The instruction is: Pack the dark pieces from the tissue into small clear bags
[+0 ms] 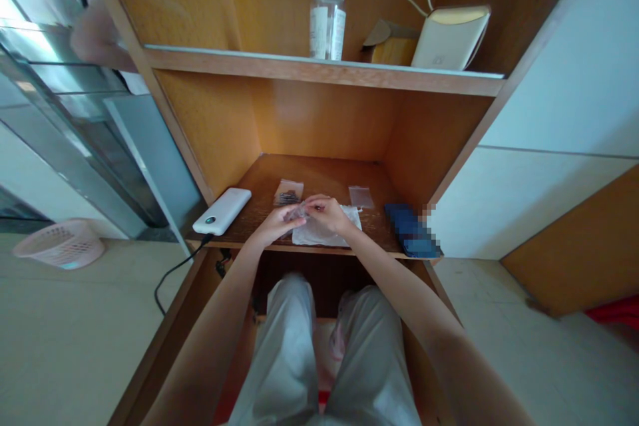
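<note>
We note both hands raised together over the near edge of a wooden desk shelf (324,176), the seated person's grey trousers (284,353) just below. The left hand (273,226) and the right hand (327,213) are closed in a pinch, their fingers meeting on a small clear plastic packet (298,213); its contents are too small and too hidden to make out. The packet sits between the hands, just above a crumpled white paper sheet (319,234), which the right hand's wrist nearly touches. Beyond the hands lie a small plastic bag of dark pieces (288,194), near the left hand, and a flat translucent bag (361,197), nearer the right. To the left rests a white power bank (221,211), its black cable (180,273) trailing over the edge to the floor. To the right, at the shelf's front corner, lies a flat blue object (412,233), pixelated beyond identifying. On the shelf above stand a white-capped plastic jar (327,18), a small cardboard box (390,43) and a cream pouch with a looped strap (449,40). A pink plastic basket (60,243) sits on the floor at far left.
</note>
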Demonstrator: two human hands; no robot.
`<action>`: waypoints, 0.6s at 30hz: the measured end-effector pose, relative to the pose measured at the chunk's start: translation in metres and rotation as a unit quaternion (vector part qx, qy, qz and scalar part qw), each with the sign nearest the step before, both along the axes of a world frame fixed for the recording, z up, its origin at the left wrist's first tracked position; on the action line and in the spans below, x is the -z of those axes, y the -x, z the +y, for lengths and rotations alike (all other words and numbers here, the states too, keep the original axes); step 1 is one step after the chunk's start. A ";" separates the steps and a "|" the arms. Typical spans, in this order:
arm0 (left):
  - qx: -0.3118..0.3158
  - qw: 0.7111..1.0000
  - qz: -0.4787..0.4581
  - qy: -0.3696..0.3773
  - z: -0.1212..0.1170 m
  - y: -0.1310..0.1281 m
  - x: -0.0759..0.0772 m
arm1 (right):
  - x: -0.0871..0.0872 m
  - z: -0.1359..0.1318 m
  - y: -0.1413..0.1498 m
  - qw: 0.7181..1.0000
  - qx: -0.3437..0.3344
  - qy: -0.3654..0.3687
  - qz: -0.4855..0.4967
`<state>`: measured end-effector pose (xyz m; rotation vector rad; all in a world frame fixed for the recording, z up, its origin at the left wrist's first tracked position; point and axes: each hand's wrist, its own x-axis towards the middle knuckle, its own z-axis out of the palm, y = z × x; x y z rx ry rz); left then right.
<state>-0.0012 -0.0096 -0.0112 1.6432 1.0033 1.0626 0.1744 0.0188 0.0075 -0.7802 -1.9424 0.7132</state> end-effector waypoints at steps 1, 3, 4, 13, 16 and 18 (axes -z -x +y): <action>0.004 1.000 -0.002 0.001 0.000 0.000 -0.001 | 0.000 0.002 -0.002 1.000 0.005 -0.001 0.008; 0.016 1.000 -0.004 0.004 -0.002 0.000 -0.003 | 0.002 0.007 -0.010 0.999 0.036 -0.006 0.025; 0.021 1.000 -0.003 0.005 -0.003 -0.001 -0.004 | 0.003 0.009 -0.015 0.998 0.060 -0.008 0.030; 0.021 1.000 0.013 0.011 -0.008 -0.002 -0.011 | 0.027 0.016 -0.046 0.950 0.242 -0.032 -0.195; 0.025 0.999 0.014 0.015 -0.008 -0.001 -0.010 | 0.029 0.014 -0.046 0.944 0.247 -0.019 -0.220; 0.029 0.999 0.012 0.017 -0.007 -0.001 -0.010 | 0.028 0.013 -0.045 0.945 0.250 -0.013 -0.212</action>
